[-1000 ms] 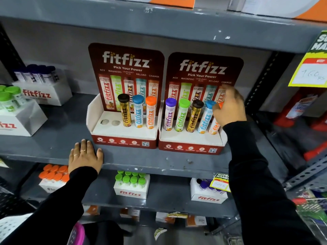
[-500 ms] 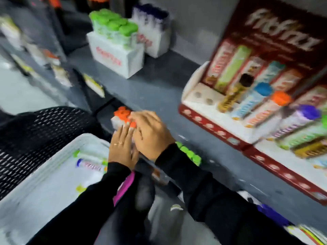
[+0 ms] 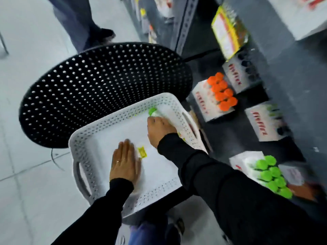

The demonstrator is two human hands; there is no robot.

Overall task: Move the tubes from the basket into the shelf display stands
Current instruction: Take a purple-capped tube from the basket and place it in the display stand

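A white perforated basket [image 3: 85, 138] rests on a black chair, seen from above. My right hand [image 3: 160, 129] reaches into its far right corner and curls over a white tube with a green cap [image 3: 152, 111]. My left hand [image 3: 123, 161] lies flat, fingers straight, on the basket floor over a blurred white tube with a yellow end [image 3: 142, 151]. Whether that hand grips it is unclear. The shelf display stands are out of view.
The black perforated chair [image 3: 99, 80] holds the basket. To the right, a low grey shelf carries white boxes of orange-capped tubes [image 3: 221, 93], green-capped tubes [image 3: 270, 175] and dark-capped tubes [image 3: 246, 68]. Another person's legs [image 3: 92, 23] stand on the tiled floor at top.
The view swung from the shelf stands down to the basket. My right hand left the stand and both hands dropped into the basket, the right onto the green-capped tube.
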